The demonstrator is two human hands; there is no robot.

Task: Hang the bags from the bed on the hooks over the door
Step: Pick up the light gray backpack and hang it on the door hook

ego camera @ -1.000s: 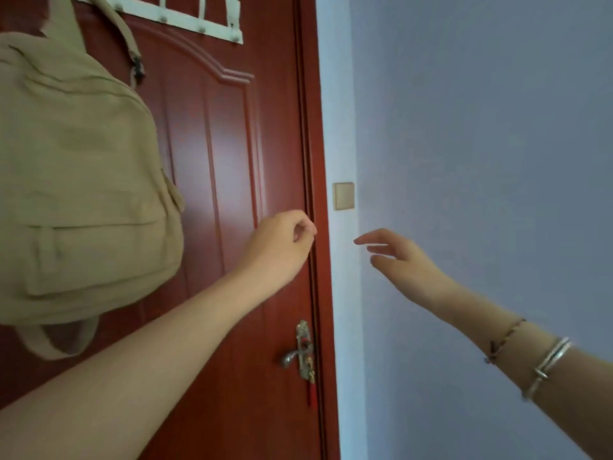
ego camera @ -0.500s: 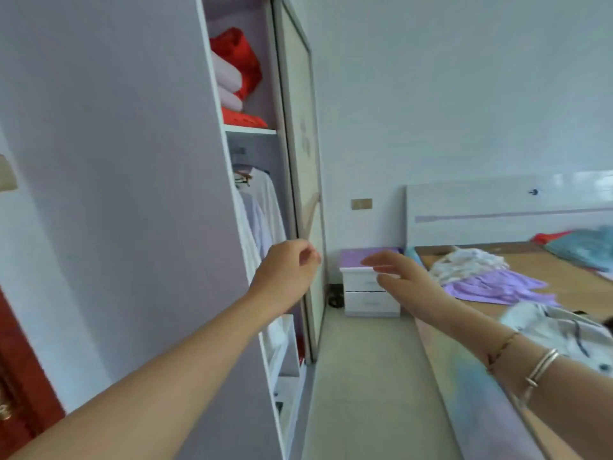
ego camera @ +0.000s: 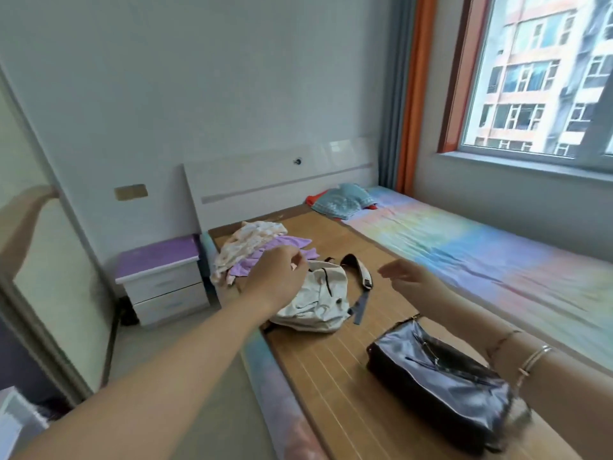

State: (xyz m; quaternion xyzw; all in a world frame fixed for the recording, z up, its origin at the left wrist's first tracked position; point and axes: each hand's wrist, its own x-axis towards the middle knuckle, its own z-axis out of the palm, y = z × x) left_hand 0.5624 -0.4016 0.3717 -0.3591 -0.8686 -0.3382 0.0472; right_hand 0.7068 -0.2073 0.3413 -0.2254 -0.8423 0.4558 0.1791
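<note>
A cream-white backpack lies on the bamboo mat of the bed, its black-edged strap curling off to the right. Nearer me on the mat sits a shiny black handbag. My left hand hovers over the left top of the backpack with fingers loosely curled, holding nothing. Stretched out above the mat to the right of the backpack, my right hand has its fingers apart and is empty. The door and its hooks are out of view.
A pile of purple and patterned clothes lies behind the backpack. A white nightstand with a purple top stands left of the bed. A mirrored wardrobe door is at the left. A pillow lies by the headboard.
My view has swung from the door with the hung beige backpack, past the wardrobe, round to the bed. Both hands stay raised and empty, now over the bags on the mat.
</note>
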